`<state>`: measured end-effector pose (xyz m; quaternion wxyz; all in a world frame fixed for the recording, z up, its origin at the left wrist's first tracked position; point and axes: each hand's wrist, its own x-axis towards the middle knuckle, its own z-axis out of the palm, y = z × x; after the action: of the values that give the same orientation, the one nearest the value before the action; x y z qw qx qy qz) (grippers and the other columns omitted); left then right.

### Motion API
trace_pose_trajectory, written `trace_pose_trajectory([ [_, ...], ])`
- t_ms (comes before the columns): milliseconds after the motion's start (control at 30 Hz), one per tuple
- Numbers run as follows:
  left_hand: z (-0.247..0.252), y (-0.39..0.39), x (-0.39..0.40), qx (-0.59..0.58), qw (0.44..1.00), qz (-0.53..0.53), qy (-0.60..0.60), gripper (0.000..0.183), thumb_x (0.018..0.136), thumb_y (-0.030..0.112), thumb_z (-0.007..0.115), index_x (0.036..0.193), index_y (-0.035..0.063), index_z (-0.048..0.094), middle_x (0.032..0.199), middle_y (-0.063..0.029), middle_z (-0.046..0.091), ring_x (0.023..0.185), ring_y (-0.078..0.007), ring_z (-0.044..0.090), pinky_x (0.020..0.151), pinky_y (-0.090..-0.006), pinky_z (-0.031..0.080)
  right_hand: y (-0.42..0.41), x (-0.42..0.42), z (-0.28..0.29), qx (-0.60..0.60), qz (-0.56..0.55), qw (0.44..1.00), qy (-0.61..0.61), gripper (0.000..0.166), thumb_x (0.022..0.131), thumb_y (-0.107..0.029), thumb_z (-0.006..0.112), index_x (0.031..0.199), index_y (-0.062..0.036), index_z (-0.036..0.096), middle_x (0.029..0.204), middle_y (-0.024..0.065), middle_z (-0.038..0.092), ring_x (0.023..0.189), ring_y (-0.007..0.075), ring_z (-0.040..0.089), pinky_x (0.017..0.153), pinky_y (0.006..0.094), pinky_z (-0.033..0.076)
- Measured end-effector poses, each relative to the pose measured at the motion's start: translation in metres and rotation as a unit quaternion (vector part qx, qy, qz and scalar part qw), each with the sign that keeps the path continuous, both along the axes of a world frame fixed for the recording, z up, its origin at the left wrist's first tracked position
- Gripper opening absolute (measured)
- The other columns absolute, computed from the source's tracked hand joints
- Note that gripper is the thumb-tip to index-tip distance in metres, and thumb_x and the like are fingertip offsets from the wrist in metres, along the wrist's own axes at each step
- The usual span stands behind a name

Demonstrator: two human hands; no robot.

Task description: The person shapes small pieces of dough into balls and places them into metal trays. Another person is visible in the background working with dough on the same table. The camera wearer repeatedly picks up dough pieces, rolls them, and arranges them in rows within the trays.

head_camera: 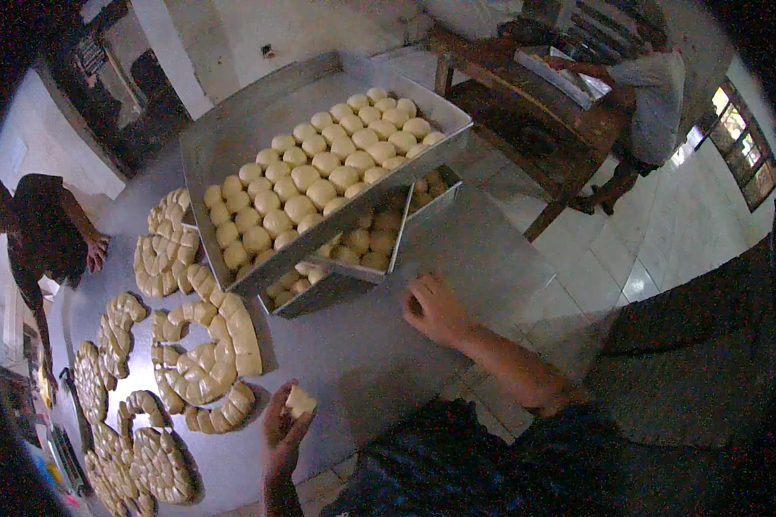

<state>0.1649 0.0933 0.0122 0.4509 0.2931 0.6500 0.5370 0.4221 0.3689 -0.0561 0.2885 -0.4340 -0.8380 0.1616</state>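
My left hand pinches a small piece of pale dough above the metal table. My right hand is curled low over the tabletop, beside the stacked trays; whether something sits under its fingers is hidden. Left of my left hand lies a coil of cut dough pieces, with more dough coils around it. In front of me a large metal tray holds rows of round dough balls. Beneath it, a smaller tray also contains dough balls.
Another person's hand rests on the table's far left side. At the upper right, a person in a light shirt works over a metal pan on a wooden table. Tiled floor lies to the right.
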Motion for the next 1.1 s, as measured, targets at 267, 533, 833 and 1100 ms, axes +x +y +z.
trace_pose_trajectory([
  [267,-0.023,0.01,0.011,0.103,0.986,0.081,-0.099,0.021,0.076,-0.001,0.056,0.081,0.0116,0.04,0.079,0.0005,0.043,0.069,-0.0098,0.041,0.064,-0.0244,0.04,0.042,-0.021,-0.011,0.062,-0.059,0.989,-0.123,0.023,0.07,-0.015,0.064,0.088,-0.0034,0.055,0.099,0.0183,0.052,0.098,0.0353,0.047,0.087,0.0449,0.036],
  [533,-0.023,0.014,0.009,-0.001,0.998,0.064,-0.01,0.023,0.073,0.006,0.066,0.087,0.0093,0.047,0.084,0.0005,0.045,0.076,-0.0099,0.045,0.067,-0.0241,0.042,0.045,0.011,-0.003,0.152,-0.059,0.98,-0.113,0.029,0.066,-0.011,0.067,0.091,-0.0015,0.057,0.101,0.0181,0.054,0.102,0.0358,0.047,0.09,0.0442,0.036],
  [833,-0.022,-0.045,-0.03,0.059,0.958,0.261,-0.107,0.033,0.076,0.001,0.063,0.102,0.0102,0.045,0.091,0.0006,0.048,0.082,-0.0109,0.049,0.072,-0.0248,0.044,0.057,-0.01,0.13,-0.318,-0.001,0.884,0.343,0.025,0.08,-0.018,0.058,0.101,-0.0041,0.06,0.11,0.0096,0.054,0.098,0.0187,0.053,0.085,0.034,0.046],
  [1100,-0.011,-0.073,-0.037,0.028,0.968,0.236,-0.077,0.027,0.078,0.004,0.064,0.099,0.0073,0.046,0.085,-0.0008,0.049,0.075,-0.0096,0.048,0.067,-0.0235,0.043,0.118,-0.319,0.24,-0.088,0.181,0.791,0.578,0.028,0.08,-0.019,0.058,0.103,-0.0044,0.052,0.101,0.0131,0.056,0.091,0.0251,0.056,0.077,0.0333,0.047],
])
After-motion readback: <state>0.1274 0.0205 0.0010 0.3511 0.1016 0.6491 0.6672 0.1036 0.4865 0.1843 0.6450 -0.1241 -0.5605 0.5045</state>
